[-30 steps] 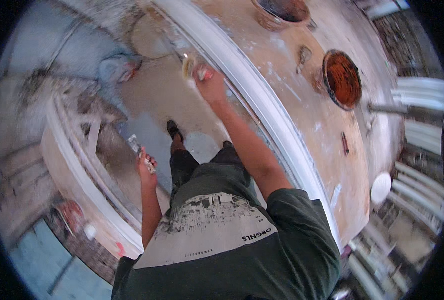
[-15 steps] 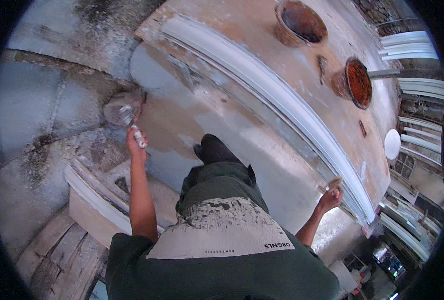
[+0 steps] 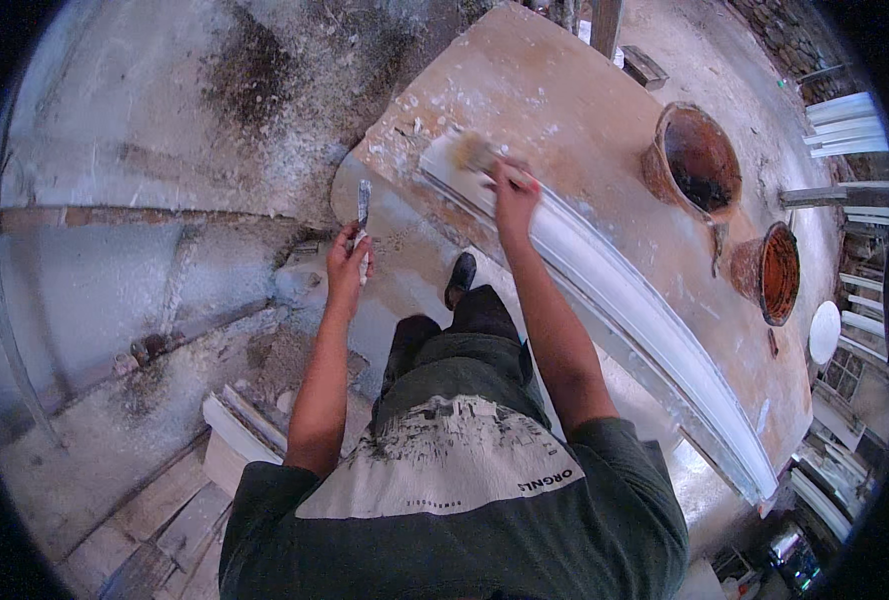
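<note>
Holding brush (image 3: 475,155), right hand (image 3: 517,198); probably a scraper (image 3: 364,203), left hand (image 3: 348,258)

This is a workshop: a white-spattered surface (image 3: 585,120) carries stained buckets (image 3: 656,172) and a long moulding (image 3: 637,288), and white strips (image 3: 847,108) show beyond.

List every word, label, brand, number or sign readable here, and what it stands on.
Shirt, pale front print: one short line of larger dark lettering; wording not copied.
Same print: a second line, too small to read reliably.
White strip, large bucket, small bucket: no lettering visible.
</note>
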`<state>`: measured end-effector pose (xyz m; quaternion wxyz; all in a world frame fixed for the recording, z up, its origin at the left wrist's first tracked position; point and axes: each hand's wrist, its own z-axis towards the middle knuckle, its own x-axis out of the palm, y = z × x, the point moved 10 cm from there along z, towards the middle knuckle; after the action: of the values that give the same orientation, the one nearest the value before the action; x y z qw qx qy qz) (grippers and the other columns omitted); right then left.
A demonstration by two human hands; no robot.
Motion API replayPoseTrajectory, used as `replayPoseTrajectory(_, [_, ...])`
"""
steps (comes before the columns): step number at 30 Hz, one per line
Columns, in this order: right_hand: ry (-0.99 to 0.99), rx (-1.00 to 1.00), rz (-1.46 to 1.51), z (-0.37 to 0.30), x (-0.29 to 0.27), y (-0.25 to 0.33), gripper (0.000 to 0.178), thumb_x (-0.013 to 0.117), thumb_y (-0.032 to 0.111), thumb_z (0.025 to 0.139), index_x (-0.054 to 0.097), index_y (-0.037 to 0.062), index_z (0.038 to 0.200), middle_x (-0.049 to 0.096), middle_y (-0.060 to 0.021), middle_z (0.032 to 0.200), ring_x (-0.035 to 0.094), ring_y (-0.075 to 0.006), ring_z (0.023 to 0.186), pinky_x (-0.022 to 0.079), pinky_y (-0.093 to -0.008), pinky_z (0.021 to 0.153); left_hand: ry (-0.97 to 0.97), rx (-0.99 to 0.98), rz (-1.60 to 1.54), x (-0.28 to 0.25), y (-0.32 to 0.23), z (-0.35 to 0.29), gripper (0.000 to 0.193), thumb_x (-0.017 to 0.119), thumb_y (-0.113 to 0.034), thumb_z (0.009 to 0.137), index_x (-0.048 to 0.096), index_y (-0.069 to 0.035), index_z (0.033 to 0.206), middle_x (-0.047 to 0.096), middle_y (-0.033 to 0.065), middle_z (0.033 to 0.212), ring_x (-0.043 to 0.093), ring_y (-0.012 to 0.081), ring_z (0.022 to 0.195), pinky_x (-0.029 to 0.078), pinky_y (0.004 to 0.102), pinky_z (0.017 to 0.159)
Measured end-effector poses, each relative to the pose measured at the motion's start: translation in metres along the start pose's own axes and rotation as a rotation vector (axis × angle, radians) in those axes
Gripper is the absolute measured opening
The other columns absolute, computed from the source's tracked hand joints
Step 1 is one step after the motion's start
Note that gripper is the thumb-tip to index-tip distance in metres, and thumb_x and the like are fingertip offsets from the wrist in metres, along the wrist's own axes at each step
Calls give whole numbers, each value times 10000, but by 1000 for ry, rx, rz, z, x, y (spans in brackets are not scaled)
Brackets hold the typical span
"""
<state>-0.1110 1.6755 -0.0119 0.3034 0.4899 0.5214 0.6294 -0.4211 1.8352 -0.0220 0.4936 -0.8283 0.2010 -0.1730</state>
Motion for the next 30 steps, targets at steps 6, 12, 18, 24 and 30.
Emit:
replayPoseTrajectory(6, [-45,316,-36,122,35,-27,321,670,271,896,619,-25,1010,682,-150,924,693,-246,800,579,-337,559,58,-122,-323,40,-8,40,307,543,-205,962,534,-92,1247,609,36,892,590,125,694,501,265,598])
replayPoseTrajectory(12, [73,375,-926,130,-25,4,517,583,362,945,451,-38,1244,607,-172,971,615,-218,765,537,-348,661,135,-110,-238,112,-4,78,350,629,-95,897,548,-57,1235,607,17,1027,609,138,856,513,285,790])
replayPoseTrajectory(18, [464,347,-965,7,82,6,563,582,94,911,369,78,1432,637,-218,1022,637,-331,788,513,-398,750,631,-104,49,188,-11,73,362,696,-47,809,562,-37,1144,547,72,1163,566,174,1069,490,299,910])
replayPoseTrajectory(24, [756,-66,-1394,13,142,59,366,600,155,888,587,150,1254,598,-151,1021,643,-330,865,534,-436,736,723,794,805,184,-49,33,763,789,-191,694,417,-24,1339,263,197,1502,248,350,1408,246,455,1146])
replayPoseTrajectory(30, [1121,-455,-1627,-4,187,85,247,633,164,813,648,147,1058,598,-46,1064,633,-216,833,558,-362,639,786,825,1218,198,-3,37,855,662,-369,778,295,-13,1464,264,146,1536,177,299,1448,101,432,1193])
